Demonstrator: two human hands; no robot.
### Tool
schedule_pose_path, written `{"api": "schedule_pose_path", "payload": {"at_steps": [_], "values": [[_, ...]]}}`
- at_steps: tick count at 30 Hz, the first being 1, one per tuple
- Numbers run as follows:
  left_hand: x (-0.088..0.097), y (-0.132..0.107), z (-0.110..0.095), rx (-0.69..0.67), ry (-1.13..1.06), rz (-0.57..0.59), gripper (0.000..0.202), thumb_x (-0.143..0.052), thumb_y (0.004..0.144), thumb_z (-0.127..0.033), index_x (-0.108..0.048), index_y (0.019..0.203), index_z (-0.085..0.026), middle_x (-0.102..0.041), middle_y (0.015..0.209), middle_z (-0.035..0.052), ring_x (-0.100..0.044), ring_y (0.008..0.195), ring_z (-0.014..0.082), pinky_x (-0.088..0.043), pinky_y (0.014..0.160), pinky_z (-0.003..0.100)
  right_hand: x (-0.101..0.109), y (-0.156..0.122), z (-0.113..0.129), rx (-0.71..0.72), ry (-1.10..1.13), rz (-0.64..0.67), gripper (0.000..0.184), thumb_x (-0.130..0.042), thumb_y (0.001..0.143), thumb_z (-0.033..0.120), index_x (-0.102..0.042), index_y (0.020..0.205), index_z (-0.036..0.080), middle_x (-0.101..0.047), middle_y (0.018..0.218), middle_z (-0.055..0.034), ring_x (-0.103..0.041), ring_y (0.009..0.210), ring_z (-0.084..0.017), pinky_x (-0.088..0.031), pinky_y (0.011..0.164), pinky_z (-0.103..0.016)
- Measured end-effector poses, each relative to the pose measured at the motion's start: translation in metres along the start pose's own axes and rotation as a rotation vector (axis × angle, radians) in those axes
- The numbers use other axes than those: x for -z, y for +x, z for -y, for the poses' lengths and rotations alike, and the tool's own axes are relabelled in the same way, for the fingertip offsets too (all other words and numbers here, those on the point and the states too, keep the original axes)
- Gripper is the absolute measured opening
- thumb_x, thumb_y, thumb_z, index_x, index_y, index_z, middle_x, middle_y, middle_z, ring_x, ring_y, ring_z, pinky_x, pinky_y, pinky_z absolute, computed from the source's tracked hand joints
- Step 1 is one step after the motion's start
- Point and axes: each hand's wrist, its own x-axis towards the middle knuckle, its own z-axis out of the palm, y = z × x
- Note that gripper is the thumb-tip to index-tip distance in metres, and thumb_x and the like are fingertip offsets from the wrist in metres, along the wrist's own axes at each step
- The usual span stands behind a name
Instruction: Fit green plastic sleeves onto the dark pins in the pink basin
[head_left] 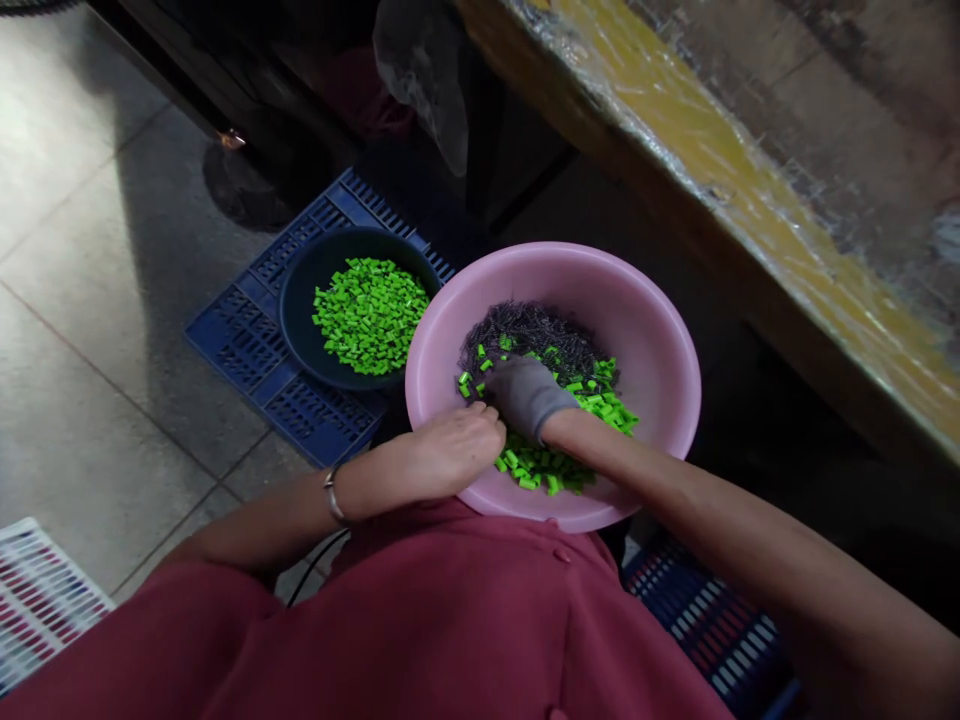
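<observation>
In front of me is a pink plastic basin (660, 400) holding small bright green plastic pieces (611, 405) and a heap of thin dark metal pins (544, 325). Over its near left rim lies my bare left hand (461, 447), fingers curled inward and closed, their tips close to the other hand. My right hand (523, 393), in a grey glove, reaches down into the basin between pins and green pieces. Its fingers look bent together, with the tips hidden. What either hand grips is too small or covered to make out.
A dark round basin (300, 335) full of green pieces (371, 315) stands on an upturned blue crate (240, 335) to the left. A plastic-wrapped table edge (675, 150) crosses the upper right. A white crate (45, 600) sits lower left, another blue crate (712, 620) lower right.
</observation>
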Motion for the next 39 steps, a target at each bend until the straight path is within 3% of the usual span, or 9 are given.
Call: {"api": "schedule_pose_path", "payload": {"at_steps": [4,10,16,22,26,30,33,39], "values": [[-0.016,0.019,0.006,0.004,0.038,0.001,0.021,-0.042,0.087,-0.004,-0.062,0.087,-0.009,-0.064,0.091,0.0130,-0.058,0.085,0.0212,-0.046,0.084,0.035,0.004,-0.013,-0.012,-0.022,0.088,-0.079,0.019,-0.053,0.089,0.024,-0.071,0.096,0.019,-0.070,0.104,-0.0089,-0.063,0.096,-0.022,-0.044,0.079,-0.027],[-0.031,0.030,0.012,0.063,0.040,0.016,0.020,-0.044,0.086,-0.005,-0.063,0.083,-0.011,-0.063,0.086,0.0117,-0.057,0.082,0.0208,-0.045,0.072,0.031,0.009,-0.048,-0.023,-0.128,0.302,-0.219,0.016,-0.052,0.090,0.026,-0.066,0.094,0.020,-0.071,0.090,-0.0029,-0.064,0.078,-0.016,-0.043,0.068,-0.024],[-0.017,0.025,0.017,0.077,-0.055,0.061,0.023,-0.039,0.087,-0.004,-0.061,0.086,-0.011,-0.064,0.085,0.0100,-0.056,0.079,0.0187,-0.043,0.071,0.031,-0.002,-0.078,-0.025,-0.087,0.718,-0.380,0.021,-0.055,0.082,0.013,-0.070,0.092,0.023,-0.072,0.092,0.0003,-0.065,0.084,-0.015,-0.047,0.077,-0.026],[0.002,0.021,0.018,0.162,-0.340,0.012,0.015,-0.049,0.081,-0.010,-0.064,0.082,-0.015,-0.064,0.081,0.0058,-0.056,0.087,0.0196,-0.042,0.076,0.031,-0.010,-0.101,-0.019,-0.164,1.040,-0.454,0.013,-0.062,0.078,0.021,-0.071,0.087,0.024,-0.073,0.084,0.0026,-0.066,0.077,-0.015,-0.051,0.068,-0.025],[0.008,0.019,0.016,0.210,-0.574,0.013,0.020,-0.048,0.082,-0.009,-0.064,0.090,-0.015,-0.066,0.082,0.0029,-0.058,0.078,0.0143,-0.043,0.073,0.027,-0.013,-0.108,-0.015,-0.187,1.095,-0.510,0.010,-0.061,0.079,0.026,-0.070,0.082,0.022,-0.072,0.078,0.0012,-0.065,0.071,-0.014,-0.050,0.065,-0.025],[0.000,0.020,0.014,0.222,-0.361,-0.025,0.025,-0.048,0.081,-0.008,-0.063,0.099,-0.013,-0.063,0.097,0.0083,-0.057,0.088,0.0186,-0.044,0.077,0.031,-0.022,-0.108,-0.012,-0.182,1.051,-0.515,0.012,-0.059,0.081,0.026,-0.070,0.082,0.021,-0.071,0.076,0.0008,-0.063,0.069,-0.013,-0.049,0.063,-0.025],[-0.005,0.022,0.015,0.246,-0.161,-0.059,0.029,-0.040,0.081,-0.003,-0.062,0.099,-0.011,-0.060,0.097,0.0120,-0.055,0.090,0.0202,-0.044,0.078,0.033,-0.024,-0.108,-0.011,-0.210,1.023,-0.516,0.012,-0.058,0.081,0.025,-0.069,0.082,0.020,-0.071,0.076,0.0005,-0.063,0.069,-0.013,-0.048,0.064,-0.026],[-0.007,0.026,0.014,0.128,-0.081,0.149,0.023,-0.040,0.081,-0.004,-0.060,0.091,-0.010,-0.063,0.087,0.0119,-0.058,0.078,0.0199,-0.046,0.072,0.033,-0.022,-0.110,-0.012,-0.277,0.954,-0.566,0.014,-0.055,0.082,0.025,-0.068,0.083,0.021,-0.071,0.079,-0.0002,-0.063,0.072,-0.015,-0.049,0.068,-0.029]]}}
